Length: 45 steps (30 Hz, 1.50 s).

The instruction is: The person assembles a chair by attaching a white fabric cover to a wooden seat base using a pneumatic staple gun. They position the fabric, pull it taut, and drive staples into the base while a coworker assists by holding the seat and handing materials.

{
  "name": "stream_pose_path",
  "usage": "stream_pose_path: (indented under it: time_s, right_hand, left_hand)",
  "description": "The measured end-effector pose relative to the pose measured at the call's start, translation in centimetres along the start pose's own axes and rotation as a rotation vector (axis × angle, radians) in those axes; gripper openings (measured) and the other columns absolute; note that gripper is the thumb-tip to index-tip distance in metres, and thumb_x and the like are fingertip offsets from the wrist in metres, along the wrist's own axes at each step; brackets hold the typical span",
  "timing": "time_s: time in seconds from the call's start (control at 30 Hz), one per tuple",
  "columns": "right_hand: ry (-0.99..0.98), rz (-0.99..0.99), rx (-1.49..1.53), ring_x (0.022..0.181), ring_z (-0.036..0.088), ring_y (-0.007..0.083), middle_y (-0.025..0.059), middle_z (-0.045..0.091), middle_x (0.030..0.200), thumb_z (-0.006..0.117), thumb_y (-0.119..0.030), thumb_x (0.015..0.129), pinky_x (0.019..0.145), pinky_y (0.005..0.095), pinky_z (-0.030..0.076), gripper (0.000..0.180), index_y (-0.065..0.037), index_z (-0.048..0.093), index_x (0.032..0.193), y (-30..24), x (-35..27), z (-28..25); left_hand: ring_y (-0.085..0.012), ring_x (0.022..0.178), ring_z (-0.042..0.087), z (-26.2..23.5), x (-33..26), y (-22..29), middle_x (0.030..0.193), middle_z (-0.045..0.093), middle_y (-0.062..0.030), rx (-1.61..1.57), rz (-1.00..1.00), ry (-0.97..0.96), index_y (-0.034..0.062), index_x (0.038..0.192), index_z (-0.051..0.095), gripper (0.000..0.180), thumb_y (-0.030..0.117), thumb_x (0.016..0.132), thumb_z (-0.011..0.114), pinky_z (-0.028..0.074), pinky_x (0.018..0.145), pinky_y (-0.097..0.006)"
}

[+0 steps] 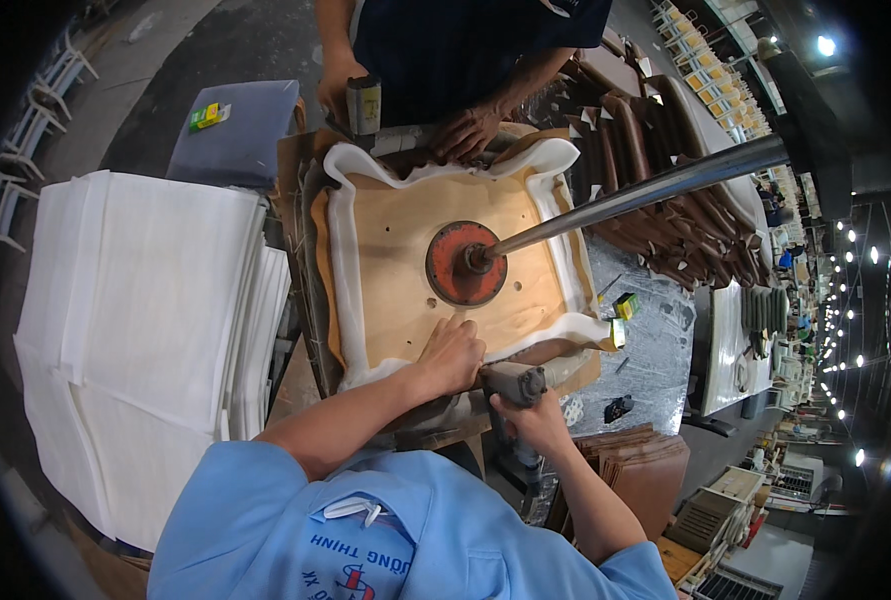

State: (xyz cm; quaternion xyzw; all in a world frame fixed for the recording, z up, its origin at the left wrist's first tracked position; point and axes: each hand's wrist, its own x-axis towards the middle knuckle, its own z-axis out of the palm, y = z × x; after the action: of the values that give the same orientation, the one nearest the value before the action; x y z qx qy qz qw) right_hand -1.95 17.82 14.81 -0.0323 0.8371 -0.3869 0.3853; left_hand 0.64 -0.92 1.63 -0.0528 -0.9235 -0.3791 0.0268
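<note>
Right hand (530, 418) is wrapped tight round the grip of a grey staple gun (515, 383), nose at the near edge of the seat board (435, 250). Left hand (452, 352) is pressed flat-ish on the white foam edging (365, 375), fingers curled, prob pinching the cover down but can't rly tell. Red press disc (463, 265) w/ a steel rod (645, 192) sits mid-board. Across the bench another person's hands (470, 128) hold the far edge. Stack of white sheets (145, 330) off to the left.
</note>
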Motion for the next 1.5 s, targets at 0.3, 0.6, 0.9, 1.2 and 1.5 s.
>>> stream_pose_path:
  time_s: [0.3, 0.6, 0.9, 1.2, 1.5]
  right_hand:
    - [0.049, -0.003, 0.030, 0.059, 0.062, 0.0109, 0.0017, 0.068, 0.077, 0.083, -0.023, 0.097, 0.054, 0.0300, 0.051, 0.030, -0.001, 0.073, 0.114, 0.5, -0.5, 0.7]
    - [0.006, 0.064, -0.068, 0.061, 0.064, 0.0113, 0.0038, 0.070, 0.083, 0.085, -0.025, 0.096, 0.057, 0.0314, 0.053, 0.036, -0.001, 0.073, 0.120, -0.5, -0.1, 1.7]
    - [0.284, -0.293, 0.051, 0.117, 0.071, 0.0223, 0.0133, 0.074, 0.125, 0.088, -0.016, 0.091, 0.104, 0.0370, 0.055, 0.067, -0.004, 0.059, 0.150, 5.5, -4.9, 5.6]
    - [0.457, -0.392, -0.224, 0.117, 0.071, 0.0391, 0.0211, 0.070, 0.124, 0.089, -0.007, 0.083, 0.101, 0.0432, 0.056, 0.071, -0.007, 0.062, 0.148, 6.9, -5.3, 5.7]
    - [0.644, -0.376, -0.263, 0.114, 0.071, 0.0380, 0.0195, 0.071, 0.122, 0.090, -0.006, 0.084, 0.100, 0.0429, 0.055, 0.070, -0.008, 0.062, 0.147, 8.5, -4.7, -0.3]
  left_hand:
    - [-0.0369, 0.109, 0.061, -1.2, 1.7, -3.7, 0.099, 0.068, -0.0145, -0.269, 0.068, -0.111, 0.0095, 0.088, 0.081, 0.009, 0.018, 0.084, 0.080, 0.051, 0.095, -0.047]
    - [-0.0370, 0.110, 0.063, -1.8, 1.7, -3.4, 0.100, 0.069, -0.0158, -0.232, 0.078, -0.151, 0.0084, 0.090, 0.081, 0.008, 0.014, 0.086, 0.077, 0.052, 0.099, -0.047]
    - [-0.0303, 0.098, 0.071, -12.6, -5.7, -2.6, 0.103, 0.073, -0.0139, -0.492, -0.127, 0.439, 0.0022, 0.109, 0.077, 0.013, 0.004, 0.098, 0.070, 0.055, 0.088, -0.040]
    - [-0.0407, 0.120, 0.065, -12.2, -16.1, -7.0, 0.119, 0.070, -0.0182, 0.114, -0.109, 0.431, 0.0019, 0.119, 0.074, 0.028, -0.007, 0.095, 0.062, 0.052, 0.107, -0.049]
    - [-0.0452, 0.143, 0.048, -12.1, -15.9, -3.4, 0.143, 0.058, -0.0186, 0.220, 0.008, 0.221, 0.0059, 0.145, 0.056, 0.062, -0.001, 0.087, 0.075, 0.038, 0.123, -0.056]
